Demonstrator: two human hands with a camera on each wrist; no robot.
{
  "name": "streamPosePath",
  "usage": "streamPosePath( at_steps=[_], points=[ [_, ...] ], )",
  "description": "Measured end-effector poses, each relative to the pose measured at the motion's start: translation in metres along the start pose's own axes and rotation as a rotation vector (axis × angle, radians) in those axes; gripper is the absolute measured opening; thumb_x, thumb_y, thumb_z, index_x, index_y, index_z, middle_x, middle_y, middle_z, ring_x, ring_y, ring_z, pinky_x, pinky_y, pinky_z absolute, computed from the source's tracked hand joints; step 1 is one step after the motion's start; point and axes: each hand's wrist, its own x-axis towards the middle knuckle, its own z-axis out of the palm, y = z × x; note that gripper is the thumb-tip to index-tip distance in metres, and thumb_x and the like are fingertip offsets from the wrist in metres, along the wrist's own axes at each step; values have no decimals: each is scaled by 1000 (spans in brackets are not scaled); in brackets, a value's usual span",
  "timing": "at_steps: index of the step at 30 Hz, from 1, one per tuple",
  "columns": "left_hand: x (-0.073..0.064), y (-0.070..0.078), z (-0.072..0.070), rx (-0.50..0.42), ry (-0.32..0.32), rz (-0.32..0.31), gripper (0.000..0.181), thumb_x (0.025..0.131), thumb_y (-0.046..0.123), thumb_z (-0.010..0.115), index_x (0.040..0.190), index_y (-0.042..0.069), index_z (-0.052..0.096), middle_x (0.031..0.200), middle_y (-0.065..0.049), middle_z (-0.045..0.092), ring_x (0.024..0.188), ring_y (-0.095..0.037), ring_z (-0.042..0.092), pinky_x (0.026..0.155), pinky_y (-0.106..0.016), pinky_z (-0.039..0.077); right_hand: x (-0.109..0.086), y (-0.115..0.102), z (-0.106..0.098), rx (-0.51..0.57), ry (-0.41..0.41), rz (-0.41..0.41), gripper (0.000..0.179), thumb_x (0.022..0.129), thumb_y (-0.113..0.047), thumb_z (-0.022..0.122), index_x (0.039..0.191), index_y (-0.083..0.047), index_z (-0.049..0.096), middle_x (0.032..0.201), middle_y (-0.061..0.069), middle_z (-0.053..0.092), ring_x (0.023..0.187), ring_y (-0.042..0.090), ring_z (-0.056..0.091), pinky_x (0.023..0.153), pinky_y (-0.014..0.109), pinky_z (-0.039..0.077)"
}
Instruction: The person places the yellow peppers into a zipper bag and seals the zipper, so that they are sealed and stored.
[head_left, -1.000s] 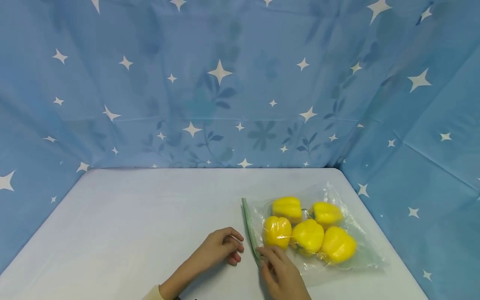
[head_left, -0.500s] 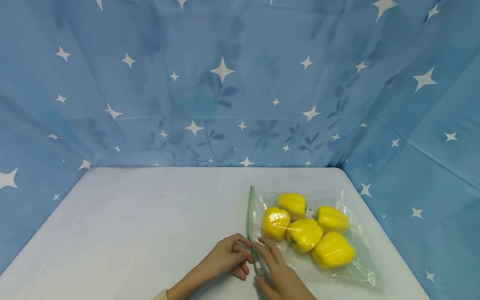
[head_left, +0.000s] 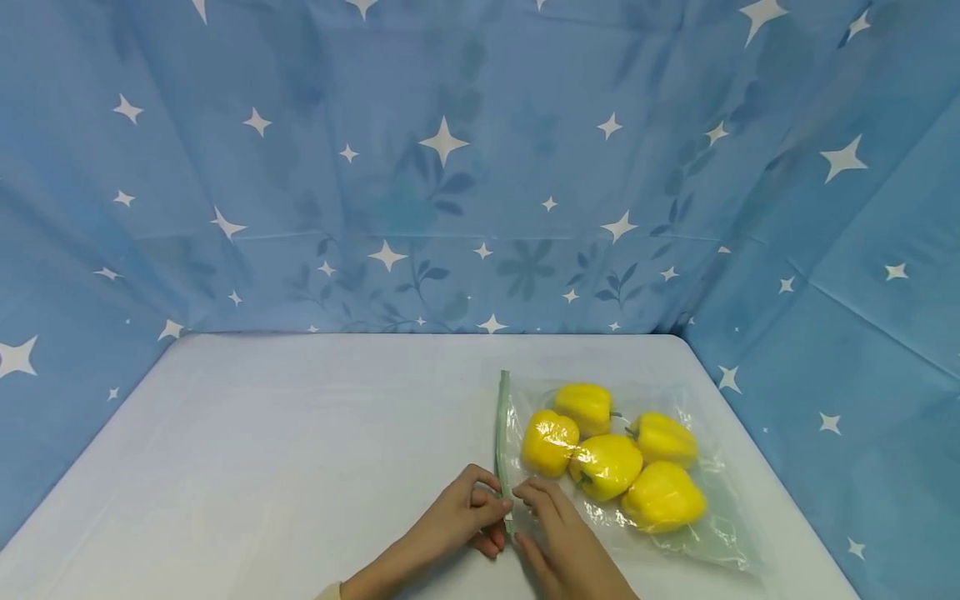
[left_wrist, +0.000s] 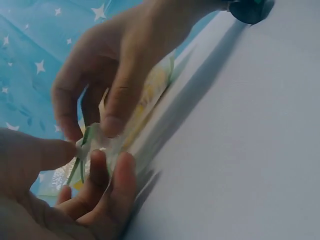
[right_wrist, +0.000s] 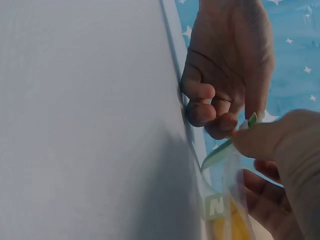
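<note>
A clear zip bag [head_left: 720, 508] with a green strip along its left edge lies on the right half of the table. Several yellow bell peppers [head_left: 609, 467] are inside it. At the near end of the green strip [head_left: 503, 433], my left hand [head_left: 459, 512] pinches the edge between thumb and curled fingers. My right hand [head_left: 566, 542] grips the bag just right of the strip, its thumb and fingers on either side of the plastic. Close up in the left wrist view, the green edge [left_wrist: 86, 145] stands raised between both hands' fingertips. A green printed label [right_wrist: 215, 206] shows in the right wrist view.
The white table [head_left: 300, 450] extends to the left of the bag. Blue curtains [head_left: 450, 183] with white stars hang behind it and at both sides. The table's right edge runs close beside the bag.
My left hand has moved right, from bare table onto the strip's near end. The strip has turned more upright and the peppers have shifted slightly. My right hand has stayed by the strip.
</note>
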Motion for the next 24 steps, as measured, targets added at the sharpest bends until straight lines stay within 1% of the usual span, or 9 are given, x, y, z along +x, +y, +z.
streamPosePath(
  at_steps=[2,5,6,7,9,11,14,19,24],
  points=[
    [-2,1,1,9,17,-5,39,105,23,64,123,-2,39,82,-8,70,62,-13,67,56,-25,60,1,1,0,7,57,-28,46,78,-13,90,116,-12,64,124,2,62,105,10,63,90,22,57],
    [-4,2,2,35,28,-19,36,106,28,61,118,0,41,79,-8,69,57,-13,65,50,-23,56,2,3,1,4,124,-56,14,99,-28,72,105,-17,66,115,-3,64,99,7,62,91,17,52],
    [-5,2,3,43,24,-30,35,107,30,60,115,0,44,78,-7,69,56,-12,65,48,-22,55,2,4,1,0,143,-59,17,105,-34,63,103,-18,67,113,-5,64,97,6,62,91,16,51],
    [-5,2,3,48,16,-42,34,108,33,59,111,1,48,76,-6,69,55,-12,64,47,-21,53,2,4,0,-6,163,-60,26,109,-39,53,102,-18,67,111,-7,65,95,5,61,90,16,50],
    [-5,3,5,50,-15,-65,36,109,37,55,104,1,54,74,-4,69,54,-12,64,45,-20,52,2,4,0,-16,193,-59,40,111,-45,39,102,-19,68,108,-10,65,92,4,61,87,16,49],
    [-5,3,7,36,-39,-88,41,109,39,52,98,0,60,72,-2,69,54,-11,64,44,-19,51,1,4,0,-19,210,-63,42,111,-45,38,101,-19,69,106,-12,66,90,4,62,85,16,50],
    [-5,2,9,23,-49,-103,43,109,39,52,91,1,64,69,0,68,54,-10,65,45,-19,51,0,3,1,-2,219,-73,40,111,-45,41,100,-20,70,102,-13,65,86,3,61,81,15,49],
    [-2,0,8,3,1,-107,35,107,34,57,85,6,62,67,1,64,55,-10,63,46,-18,50,-1,0,3,14,233,-82,40,111,-44,41,94,-23,70,94,-16,63,80,1,58,77,14,47],
    [5,-2,6,-14,26,-115,31,105,32,59,84,9,60,69,1,62,56,-10,62,46,-18,51,0,-1,6,1,263,-95,42,111,-42,39,88,-23,69,89,-14,62,74,3,55,70,14,44]
  ],
)
